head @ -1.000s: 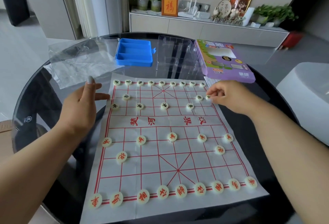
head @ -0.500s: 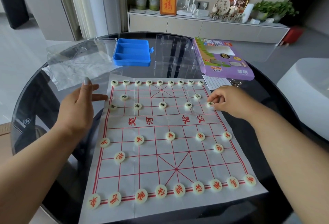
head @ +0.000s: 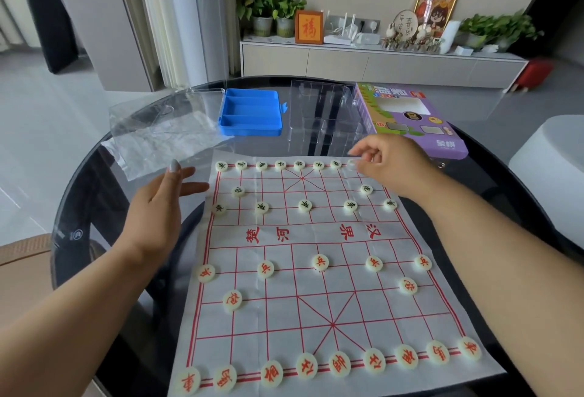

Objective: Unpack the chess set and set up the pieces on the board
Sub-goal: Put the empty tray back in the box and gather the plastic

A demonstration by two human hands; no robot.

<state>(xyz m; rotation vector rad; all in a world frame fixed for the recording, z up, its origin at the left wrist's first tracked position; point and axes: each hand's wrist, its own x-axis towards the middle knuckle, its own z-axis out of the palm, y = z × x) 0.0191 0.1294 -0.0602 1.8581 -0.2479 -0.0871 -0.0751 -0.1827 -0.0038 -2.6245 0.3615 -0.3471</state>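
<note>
A white paper xiangqi board (head: 303,234) with red lines lies on the dark round glass table (head: 94,207). Pale round pieces with black characters (head: 280,164) fill the far rows, and ones with red characters (head: 339,363) fill the near rows. My right hand (head: 392,163) is at the far right corner of the board, thumb and fingertip pinched on a pale piece (head: 353,164) at the end of the far row. My left hand (head: 158,210) rests open and flat at the board's left edge, fingers touching the paper.
Beyond the board stand a blue compartment tray (head: 251,112), a clear plastic lid (head: 322,112) and a purple game box (head: 410,118). Clear plastic wrapping (head: 164,134) lies at the far left. A white seat (head: 550,169) is to the right of the table.
My right hand left the black piece at the right edge of the soldier row and moved up to the far right corner of the back row. My left hand stayed put.
</note>
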